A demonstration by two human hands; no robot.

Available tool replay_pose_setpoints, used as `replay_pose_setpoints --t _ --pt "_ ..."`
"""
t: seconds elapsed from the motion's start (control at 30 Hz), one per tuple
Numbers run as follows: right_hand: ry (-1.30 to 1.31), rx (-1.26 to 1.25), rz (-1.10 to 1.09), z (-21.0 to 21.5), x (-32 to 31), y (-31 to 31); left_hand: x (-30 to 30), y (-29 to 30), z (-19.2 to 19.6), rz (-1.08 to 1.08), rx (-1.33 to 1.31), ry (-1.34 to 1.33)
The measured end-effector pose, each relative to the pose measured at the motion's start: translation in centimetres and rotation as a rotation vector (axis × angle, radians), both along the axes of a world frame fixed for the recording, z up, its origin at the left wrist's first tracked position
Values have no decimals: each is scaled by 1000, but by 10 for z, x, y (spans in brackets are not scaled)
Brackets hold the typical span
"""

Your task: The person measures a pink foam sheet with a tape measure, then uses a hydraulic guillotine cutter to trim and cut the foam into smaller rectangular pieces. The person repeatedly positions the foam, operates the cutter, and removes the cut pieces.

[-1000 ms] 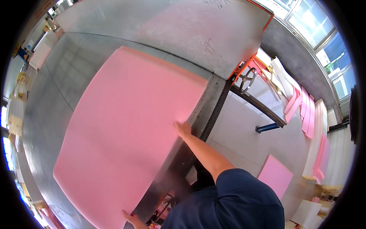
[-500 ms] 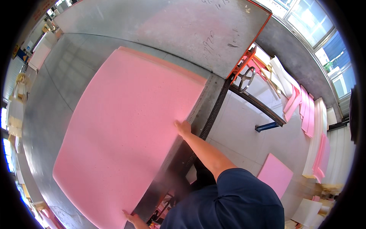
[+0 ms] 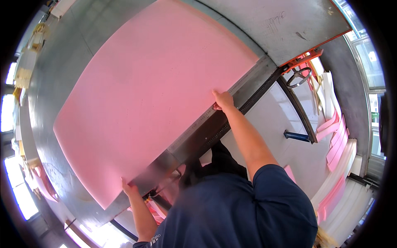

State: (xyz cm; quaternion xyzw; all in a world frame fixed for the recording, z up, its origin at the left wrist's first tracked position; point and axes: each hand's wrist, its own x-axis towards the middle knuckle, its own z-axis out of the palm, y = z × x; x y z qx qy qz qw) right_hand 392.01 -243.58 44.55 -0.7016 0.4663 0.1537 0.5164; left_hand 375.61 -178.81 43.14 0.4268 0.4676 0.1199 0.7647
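Note:
A large pink foam sheet (image 3: pixel 153 91) lies flat on a grey metal table (image 3: pixel 45 95). Its near edge runs along a metal strip with ruler marks (image 3: pixel 191 134). My right hand (image 3: pixel 223 100) grips that edge toward the far right, thumb on top and fingers curled against the side. Near the sheet's front left corner, my left hand (image 3: pixel 129 188) holds the same edge; its thumb shows on top and the other fingers are mostly hidden.
Beyond the sheet stands a broad grey metal panel (image 3: pixel 285 20) with an orange-red edge. A handwheel (image 3: pixel 298 77) sits at the table's right end. Pink and white foam offcuts (image 3: pixel 337 140) lean on the right. A blue leg (image 3: pixel 297 136) stands on the floor.
My view has turned and shifted, so the sheet and panel sit differently in the picture. Both hands stay on the sheet's near edge. More of my left forearm now shows.

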Motion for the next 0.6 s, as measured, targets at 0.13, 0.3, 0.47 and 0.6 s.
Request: replay_pose_setpoints --t 0.13,0.3,0.47,0.6 --pt "9 -101 53 14 -3 -4 14 -39 52 30 100 -15" --pt "-39 -282 119 9 0 -10 -5 -5 -18 -87 81 128" --pt "-278 -11 -216 -8 2 -10 -4 -9 -45 -34 97 303" --pt "-543 385 -515 16 19 -7 13 -52 -12 295 100 210"
